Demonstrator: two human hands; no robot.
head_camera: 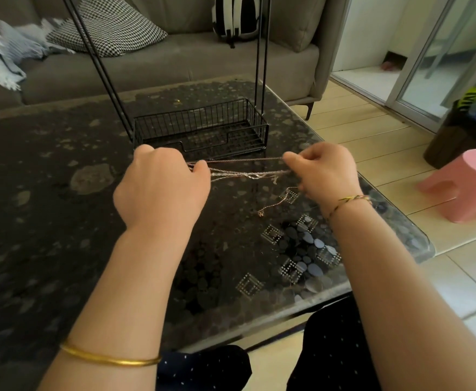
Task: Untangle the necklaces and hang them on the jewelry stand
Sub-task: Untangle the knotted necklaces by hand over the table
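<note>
Thin silver and rose-gold necklaces [248, 174] are stretched taut between my two hands above the dark glass table, with a twisted knot near the middle. My left hand [163, 190] pinches their left ends with curled fingers. My right hand [327, 170] pinches the right ends. A loose gold chain end with a small pendant [260, 213] dangles below my right hand toward the table. The black wire jewelry stand [203, 131], a basket base with tall thin posts, stands just beyond my hands; its top is out of frame.
The glass table [61, 193] has a pebble pattern and ends at a rounded corner on the right. A grey sofa [174, 63] with cushions lies behind. A pink stool [465, 184] and a dark bin [456, 136] stand on the floor to the right.
</note>
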